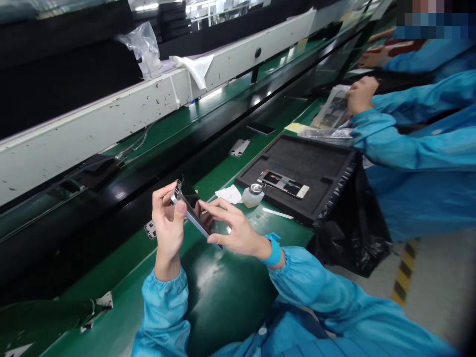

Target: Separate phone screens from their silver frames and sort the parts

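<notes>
A smartphone (197, 216) is held up tilted above the green bench, its dark glass turned away to the right and its metal edge facing me. My left hand (168, 223) grips the upper left end between thumb and fingers. At the lower right end, my right hand (238, 229) has its thumb at the edge and its fingertips on the dark glass. A blue band (274, 250) circles my right wrist. Beyond the right hand stand a small bottle with a metal top (253, 195) and a crumpled white tissue (229, 194).
A black foam tray (297, 148) carries a phone part (284, 184). Before it lies a white stick (277, 213); a black bag (349, 233) hangs off its side. Metal phone plates (239, 147) rest by the dark conveyor. At right, a co-worker's hand (362, 95) holds a clear-wrapped piece.
</notes>
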`<action>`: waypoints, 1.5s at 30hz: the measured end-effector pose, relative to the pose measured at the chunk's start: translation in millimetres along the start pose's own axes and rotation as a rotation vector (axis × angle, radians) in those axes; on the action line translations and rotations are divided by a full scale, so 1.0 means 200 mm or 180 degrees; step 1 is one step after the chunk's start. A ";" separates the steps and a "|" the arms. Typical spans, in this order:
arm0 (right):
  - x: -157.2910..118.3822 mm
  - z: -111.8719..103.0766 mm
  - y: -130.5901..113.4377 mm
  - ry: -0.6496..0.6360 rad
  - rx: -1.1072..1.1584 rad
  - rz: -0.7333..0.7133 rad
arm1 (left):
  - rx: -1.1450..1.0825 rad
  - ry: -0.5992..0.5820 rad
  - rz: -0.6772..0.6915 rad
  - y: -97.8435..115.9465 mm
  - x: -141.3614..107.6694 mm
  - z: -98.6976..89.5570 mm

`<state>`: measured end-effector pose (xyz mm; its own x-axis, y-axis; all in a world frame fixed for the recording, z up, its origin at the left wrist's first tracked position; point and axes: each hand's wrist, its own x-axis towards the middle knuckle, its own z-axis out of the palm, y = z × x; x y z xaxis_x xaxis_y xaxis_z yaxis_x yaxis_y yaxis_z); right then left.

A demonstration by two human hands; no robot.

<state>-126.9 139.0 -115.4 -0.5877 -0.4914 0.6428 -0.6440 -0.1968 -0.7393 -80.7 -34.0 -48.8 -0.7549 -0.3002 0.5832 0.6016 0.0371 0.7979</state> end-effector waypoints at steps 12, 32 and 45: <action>0.14 -0.05 -0.05 0.0346 0.0027 0.0608 | -0.0871 0.0037 -0.1135 -0.07 0.00 0.14; 0.02 -0.16 -0.20 -0.0897 0.0623 0.1103 | -0.1069 0.0407 -0.1024 0.06 -0.05 0.19; -0.18 -0.08 -0.18 -0.1229 0.0320 0.0430 | -0.1667 0.0512 -0.1189 0.16 -0.07 0.16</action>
<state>-90.8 176.4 -109.2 -0.4245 -0.7966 0.4303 -0.5116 -0.1811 -0.8399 -59.3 2.2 -27.8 -0.9134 -0.3431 0.2193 0.3851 -0.5533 0.7386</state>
